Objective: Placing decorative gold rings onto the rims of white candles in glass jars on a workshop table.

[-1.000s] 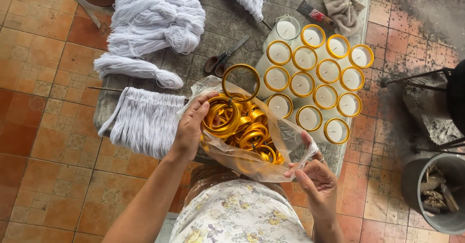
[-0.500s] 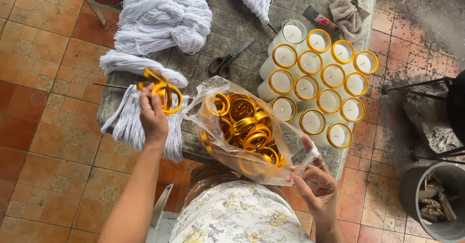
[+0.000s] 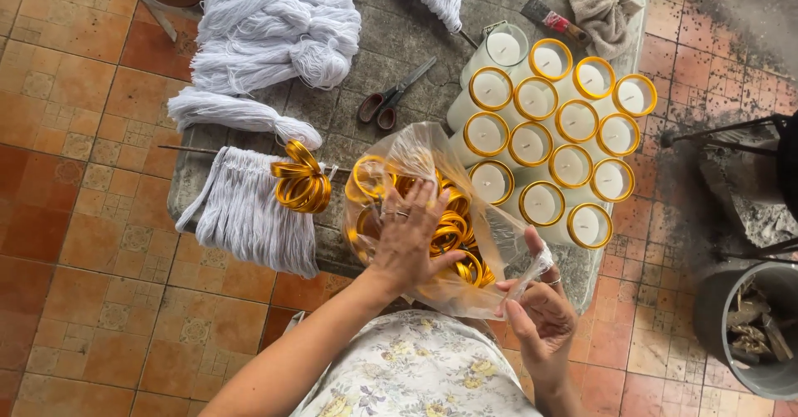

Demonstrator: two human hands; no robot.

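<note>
Since the earlier frame, the left hand (image 3: 407, 238) has left the spot over the white yarn bundle and returned to the clear plastic bag (image 3: 465, 217), and a small stack of gold rings (image 3: 301, 186) now rests on that bundle, where the hand was holding rings before. Left hand: palm down, fingers spread and partly extended inside the mouth of the bag, lying on the loose gold rings in the bag (image 3: 453, 242); whether any ring is actually gripped cannot be told. Right hand (image 3: 539, 313): thumb and fingers pinched closed on the near-right edge of the bag, holding the film up and taut. The bag lies at the near edge of the grey stone surface (image 3: 391, 43), just in front of the person's floral garment (image 3: 416, 367). Just beyond and right of the bag stands a cluster of white candles in glasses with gold rims (image 3: 553, 130), set close together in rows. Left of the bag lies the flat white yarn bundle (image 3: 249, 213), with more white yarn skeins (image 3: 274, 30) farther back. A pair of scissors (image 3: 395, 97) lies between the skeins and the candles. A crumpled beige cloth (image 3: 603, 1) sits at the far right corner. A grey bucket (image 3: 748, 325) stands on the tiled floor (image 3: 83, 301) at right.
</note>
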